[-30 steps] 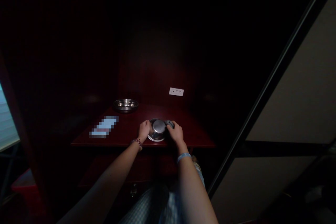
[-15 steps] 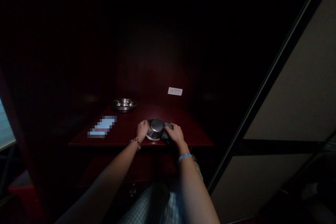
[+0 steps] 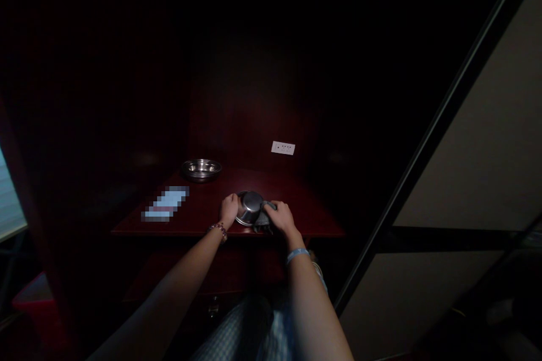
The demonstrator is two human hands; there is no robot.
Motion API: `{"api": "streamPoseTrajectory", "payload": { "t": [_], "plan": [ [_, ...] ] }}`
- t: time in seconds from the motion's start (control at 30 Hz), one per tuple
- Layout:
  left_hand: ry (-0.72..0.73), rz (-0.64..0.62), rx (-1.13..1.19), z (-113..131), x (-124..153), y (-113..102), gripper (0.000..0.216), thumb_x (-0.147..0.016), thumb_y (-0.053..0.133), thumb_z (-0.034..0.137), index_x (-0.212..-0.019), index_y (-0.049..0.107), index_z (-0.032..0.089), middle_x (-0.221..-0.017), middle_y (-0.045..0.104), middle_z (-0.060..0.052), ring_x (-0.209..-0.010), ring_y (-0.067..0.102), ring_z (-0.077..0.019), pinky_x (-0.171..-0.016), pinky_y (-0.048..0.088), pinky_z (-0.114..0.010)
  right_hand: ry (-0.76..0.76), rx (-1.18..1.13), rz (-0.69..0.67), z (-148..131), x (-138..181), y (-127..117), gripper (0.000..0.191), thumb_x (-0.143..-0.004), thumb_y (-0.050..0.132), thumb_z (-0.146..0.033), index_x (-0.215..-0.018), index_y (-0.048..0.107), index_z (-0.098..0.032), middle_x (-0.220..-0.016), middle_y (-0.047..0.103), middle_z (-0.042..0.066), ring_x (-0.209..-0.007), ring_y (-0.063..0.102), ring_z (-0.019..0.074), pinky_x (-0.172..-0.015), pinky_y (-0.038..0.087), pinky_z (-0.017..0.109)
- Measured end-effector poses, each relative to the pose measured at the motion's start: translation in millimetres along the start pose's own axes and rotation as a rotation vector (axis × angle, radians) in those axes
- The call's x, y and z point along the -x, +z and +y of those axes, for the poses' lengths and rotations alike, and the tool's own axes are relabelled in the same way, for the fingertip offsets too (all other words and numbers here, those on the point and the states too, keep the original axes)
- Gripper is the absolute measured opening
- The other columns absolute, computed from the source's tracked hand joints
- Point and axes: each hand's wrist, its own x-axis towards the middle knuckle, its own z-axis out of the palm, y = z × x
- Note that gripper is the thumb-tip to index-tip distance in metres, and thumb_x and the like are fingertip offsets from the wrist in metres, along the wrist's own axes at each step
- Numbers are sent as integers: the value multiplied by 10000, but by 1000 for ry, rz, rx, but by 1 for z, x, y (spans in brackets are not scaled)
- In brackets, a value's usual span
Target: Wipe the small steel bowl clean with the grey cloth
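A steel bowl (image 3: 249, 206) is held bottom-up and tilted near the front edge of a dark red wooden desk (image 3: 296, 208). My left hand (image 3: 229, 208), with a beaded bracelet on the wrist, grips the bowl's left rim. My right hand (image 3: 279, 217), with a light blue wristband, is closed on a dark grey cloth (image 3: 262, 220) and presses it against the bowl's lower right side. Part of the cloth hangs below the bowl.
A second steel bowl (image 3: 201, 168) stands upright at the desk's back left. A blurred flat item (image 3: 165, 205) lies on the left. A white socket plate (image 3: 283, 148) is on the dark back panel. A pale sliding door (image 3: 486, 141) stands at the right.
My right hand has slid the cloth from the bowl's upper right down to its lower right side. The bowl has turned slightly leftward in my left hand.
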Motion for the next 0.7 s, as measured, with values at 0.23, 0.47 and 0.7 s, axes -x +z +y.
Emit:
{"api": "streamPoseTrajectory", "payload": {
  "t": [0.23, 0.47, 0.7],
  "plan": [
    [6, 7, 22, 0, 1, 0, 305, -825, 330, 299, -622, 527, 186, -670, 613, -45, -605, 521, -139, -552, 360, -236, -11, -82, -31, 2, -3, 5, 361, -814, 493, -445, -809, 711, -157, -706, 652, 37, -650, 566, 138, -570, 362, 207],
    [-3, 2, 6, 6, 3, -3, 309, -828, 331, 279, -625, 544, 186, -632, 612, -39, -615, 537, -142, -566, 372, -231, -10, -336, -141, -7, -3, 10, 348, -790, 474, -411, -730, 677, -135, -661, 609, 2, -662, 541, 130, -585, 368, 197],
    [16, -43, -83, 5, 4, -2, 299, -832, 350, 298, -611, 524, 196, -714, 655, -61, -691, 577, -156, -620, 383, -234, 120, -662, 34, -8, -12, 4, 425, -822, 378, -440, -914, 646, -123, -784, 662, 49, -727, 591, 168, -636, 451, 230]
  ]
}}
